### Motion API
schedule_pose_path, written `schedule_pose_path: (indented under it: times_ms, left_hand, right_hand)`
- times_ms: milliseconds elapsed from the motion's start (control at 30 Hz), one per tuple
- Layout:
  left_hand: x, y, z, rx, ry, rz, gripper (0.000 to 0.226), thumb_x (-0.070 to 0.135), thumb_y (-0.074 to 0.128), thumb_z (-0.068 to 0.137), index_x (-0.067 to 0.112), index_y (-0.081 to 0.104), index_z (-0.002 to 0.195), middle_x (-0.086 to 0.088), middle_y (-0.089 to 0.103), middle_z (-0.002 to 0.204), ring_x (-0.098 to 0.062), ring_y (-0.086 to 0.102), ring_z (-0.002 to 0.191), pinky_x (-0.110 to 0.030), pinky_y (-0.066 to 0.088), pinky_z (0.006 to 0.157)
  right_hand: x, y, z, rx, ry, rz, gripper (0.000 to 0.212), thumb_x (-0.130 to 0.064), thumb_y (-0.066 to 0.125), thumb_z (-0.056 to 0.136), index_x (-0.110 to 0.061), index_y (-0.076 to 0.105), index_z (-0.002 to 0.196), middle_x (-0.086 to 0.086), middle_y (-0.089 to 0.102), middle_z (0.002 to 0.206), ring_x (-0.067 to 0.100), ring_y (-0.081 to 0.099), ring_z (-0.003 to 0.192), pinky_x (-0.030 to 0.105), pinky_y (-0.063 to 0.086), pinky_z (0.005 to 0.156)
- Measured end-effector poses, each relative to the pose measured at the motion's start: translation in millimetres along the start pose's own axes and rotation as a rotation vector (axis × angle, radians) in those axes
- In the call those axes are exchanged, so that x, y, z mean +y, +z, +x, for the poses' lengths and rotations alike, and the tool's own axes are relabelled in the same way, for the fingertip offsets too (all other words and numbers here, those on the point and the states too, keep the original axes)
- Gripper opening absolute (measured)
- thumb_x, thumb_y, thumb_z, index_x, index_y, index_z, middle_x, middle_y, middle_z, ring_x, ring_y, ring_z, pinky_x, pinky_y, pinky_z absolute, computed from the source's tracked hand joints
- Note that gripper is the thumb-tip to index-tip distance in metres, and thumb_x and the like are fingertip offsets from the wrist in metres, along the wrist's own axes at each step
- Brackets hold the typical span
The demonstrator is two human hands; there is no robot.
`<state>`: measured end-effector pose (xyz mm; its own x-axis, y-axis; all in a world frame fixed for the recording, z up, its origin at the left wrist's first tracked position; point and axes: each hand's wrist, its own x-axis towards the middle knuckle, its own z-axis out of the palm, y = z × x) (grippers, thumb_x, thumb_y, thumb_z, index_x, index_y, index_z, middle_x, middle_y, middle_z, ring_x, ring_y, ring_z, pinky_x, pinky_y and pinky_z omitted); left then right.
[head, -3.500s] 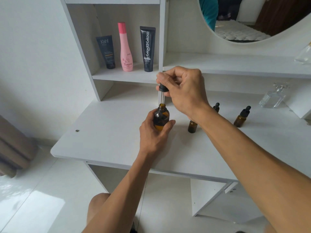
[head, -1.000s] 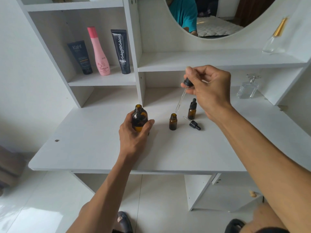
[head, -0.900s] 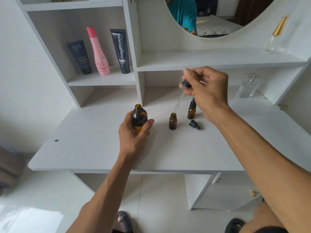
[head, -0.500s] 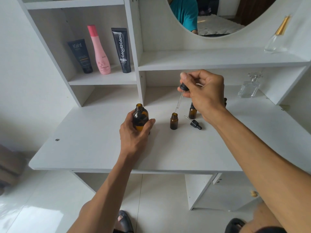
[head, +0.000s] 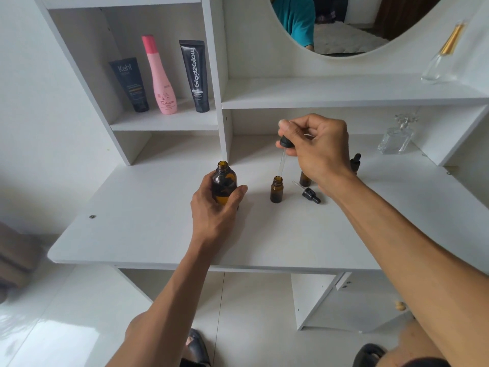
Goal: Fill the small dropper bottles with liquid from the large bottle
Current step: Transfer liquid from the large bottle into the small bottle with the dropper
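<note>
My left hand (head: 215, 207) grips the large amber bottle (head: 224, 184), which stands uncapped on the white desk (head: 148, 229). My right hand (head: 318, 149) pinches the black top of a glass dropper (head: 282, 157), whose tip hangs right at the mouth of an open small amber bottle (head: 276, 189). A small dropper cap (head: 310, 194) lies on its side to the right of that bottle. Behind my right hand stand two more small bottles (head: 304, 178), one with a black dropper cap (head: 355, 161); both are partly hidden.
On the left shelf stand a dark tube (head: 130, 84), a pink bottle (head: 160, 75) and a black tube (head: 195, 75). Clear glass perfume bottles sit at the right (head: 397, 136) and on the upper shelf (head: 442, 59). A mirror (head: 344, 25) hangs above.
My right hand has carried the dropper left and down from above the capped bottles to the open small bottle's mouth. My left hand stays on the large bottle.
</note>
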<state>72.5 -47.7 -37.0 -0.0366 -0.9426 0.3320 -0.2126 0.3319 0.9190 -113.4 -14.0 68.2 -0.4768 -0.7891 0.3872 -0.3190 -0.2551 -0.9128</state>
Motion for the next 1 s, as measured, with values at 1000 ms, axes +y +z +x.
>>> schedule_pose_path:
  times_ms: [1000]
  left_hand:
    - [4.1, -0.3, -1.1, 0.011, -0.008, 0.012, 0.031, 0.029, 0.082, 0.085, 0.017, 0.067, 0.11, 0.011, 0.068, 0.081, -0.01, 0.063, 0.073, -0.038, 0.057, 0.076]
  right_hand:
    - [-3.7, 2.3, -1.1, -0.042, -0.058, -0.127, 0.022, -0.034, 0.076, 0.088, -0.014, 0.073, 0.08, 0.003, 0.077, 0.078, 0.014, 0.077, 0.07, 0.045, 0.063, 0.075]
